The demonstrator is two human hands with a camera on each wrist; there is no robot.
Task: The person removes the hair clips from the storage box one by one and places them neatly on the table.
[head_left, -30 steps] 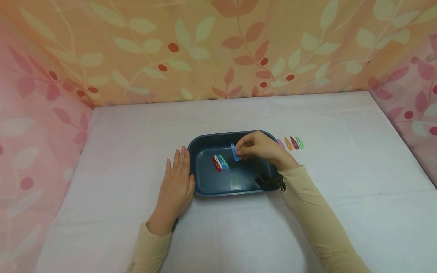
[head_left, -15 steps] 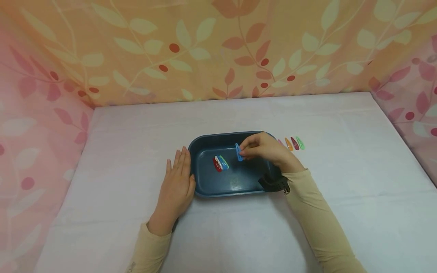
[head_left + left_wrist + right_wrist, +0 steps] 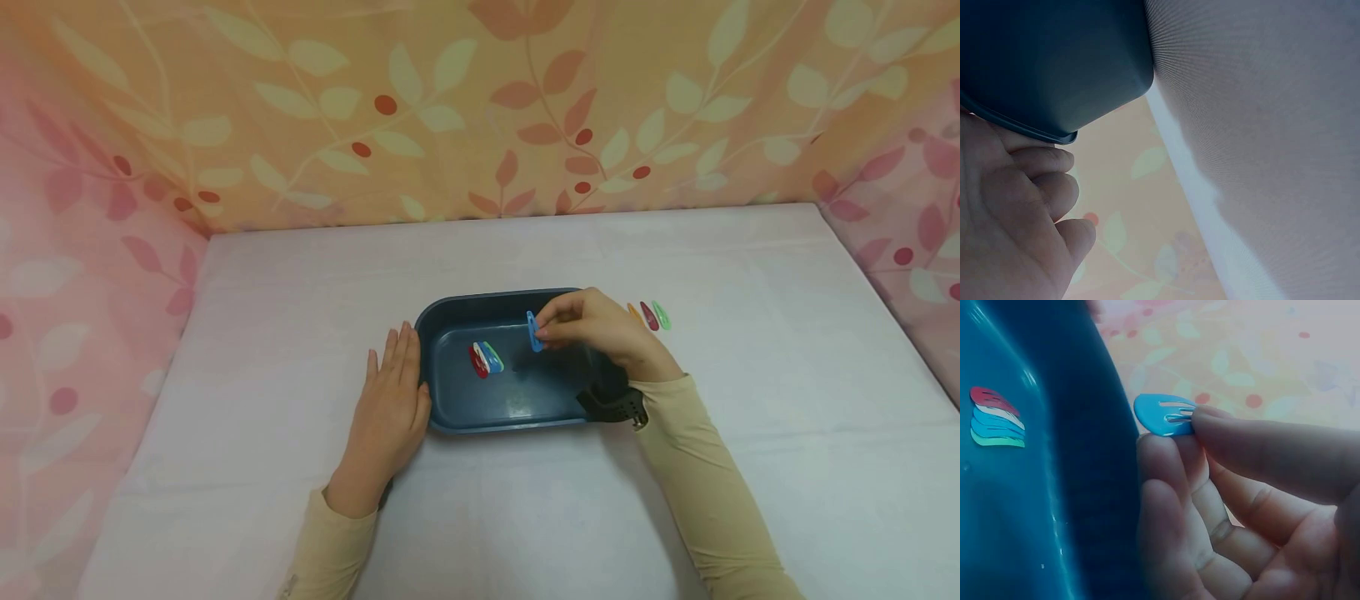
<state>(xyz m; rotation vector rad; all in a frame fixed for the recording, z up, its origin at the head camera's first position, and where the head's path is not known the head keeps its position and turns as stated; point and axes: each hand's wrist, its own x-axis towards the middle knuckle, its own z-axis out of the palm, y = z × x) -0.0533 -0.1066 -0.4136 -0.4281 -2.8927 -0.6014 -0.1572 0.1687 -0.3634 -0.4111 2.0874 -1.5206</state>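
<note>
A blue snap hair clip (image 3: pixel 534 332) is pinched between thumb and fingers of my right hand (image 3: pixel 588 329), held above the right half of a dark blue tray (image 3: pixel 517 408). In the right wrist view the clip (image 3: pixel 1163 414) shows its rounded end and slots. On the tray floor lies a small overlapping row of hair clips (image 3: pixel 486 359), coloured red, white, blue and green. My left hand (image 3: pixel 386 408) rests with straight fingers along the tray's left side; in the left wrist view its fingers (image 3: pixel 1054 187) are at the rim.
Right of the tray, on the white cloth (image 3: pixel 750 333), several more hair clips lie in a row: orange, dark red (image 3: pixel 649 316) and green (image 3: pixel 661 314), partly behind my right hand. Patterned curtains (image 3: pixel 450 108) stand behind the table and at its sides.
My right hand has moved a little to the right with the blue hair clip, away from the row in the tray, and now covers the pink clip outside. The left hand has stayed put.
</note>
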